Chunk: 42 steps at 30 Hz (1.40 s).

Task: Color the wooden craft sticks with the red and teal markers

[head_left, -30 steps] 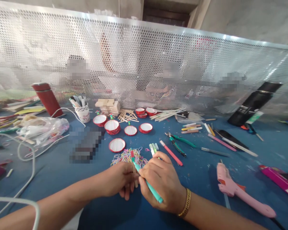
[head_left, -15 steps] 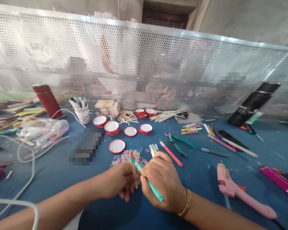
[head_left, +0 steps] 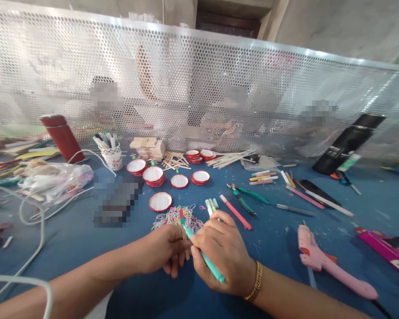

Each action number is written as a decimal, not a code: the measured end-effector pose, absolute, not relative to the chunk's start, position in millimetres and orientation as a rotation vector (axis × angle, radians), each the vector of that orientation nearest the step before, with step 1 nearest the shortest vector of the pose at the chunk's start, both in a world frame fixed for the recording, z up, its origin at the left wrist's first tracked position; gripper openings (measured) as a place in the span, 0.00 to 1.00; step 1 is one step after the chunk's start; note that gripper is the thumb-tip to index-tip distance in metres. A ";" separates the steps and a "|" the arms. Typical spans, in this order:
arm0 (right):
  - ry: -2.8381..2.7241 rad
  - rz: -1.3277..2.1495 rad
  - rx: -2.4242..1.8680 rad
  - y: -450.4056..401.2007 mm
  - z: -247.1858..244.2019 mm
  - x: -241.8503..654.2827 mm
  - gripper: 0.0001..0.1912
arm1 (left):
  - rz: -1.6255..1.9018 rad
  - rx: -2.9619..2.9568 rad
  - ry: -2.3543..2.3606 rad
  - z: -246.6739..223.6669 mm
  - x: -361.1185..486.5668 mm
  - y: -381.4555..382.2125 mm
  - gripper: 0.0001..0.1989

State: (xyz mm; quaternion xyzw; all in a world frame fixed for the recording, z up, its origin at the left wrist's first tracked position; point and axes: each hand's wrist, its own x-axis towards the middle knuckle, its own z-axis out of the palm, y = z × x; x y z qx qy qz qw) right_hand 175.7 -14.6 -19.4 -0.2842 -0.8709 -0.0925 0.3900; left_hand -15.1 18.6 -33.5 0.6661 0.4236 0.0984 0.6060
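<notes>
My left hand (head_left: 168, 250) is closed on a thin wooden stick (head_left: 181, 215), held upright, whose top end is coloured red with green below. My right hand (head_left: 228, 252) grips a turquoise marker (head_left: 211, 265), its tip against the coloured part of the stick. Just beyond my fingers lies a pile of small colourful rubber bands (head_left: 168, 218). Red-rimmed white lids, one of them single (head_left: 160, 202), others stacked (head_left: 153, 176), sit past the pile. Several light-capped markers (head_left: 211, 206) and a red marker (head_left: 236, 212) lie near my right hand.
A pink glue gun (head_left: 332, 266) and green-handled pliers (head_left: 242, 199) lie to the right. A blurred dark phone-like object (head_left: 119, 201), a cup of pens (head_left: 112, 157) and a red flask (head_left: 62, 138) stand or lie left. Behind runs a perforated metal screen (head_left: 173, 57).
The marker tip has shifted slightly up and left across the stick, with my right hand moving a little left. The whole view has drifted slightly.
</notes>
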 end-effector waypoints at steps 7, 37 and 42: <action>-2.204 -0.236 -0.812 -11.3 -22.2 177.3 0.07 | 0.227 1.549 1.026 -21.4 -10.9 15.0 0.13; -2.179 -0.258 -0.739 -13.2 -20.5 176.6 0.05 | 0.262 1.484 1.016 -25.6 -11.2 15.8 0.13; -2.192 -0.269 -0.718 -14.3 -20.4 174.4 0.05 | 0.239 1.509 1.025 -30.4 -12.4 18.7 0.18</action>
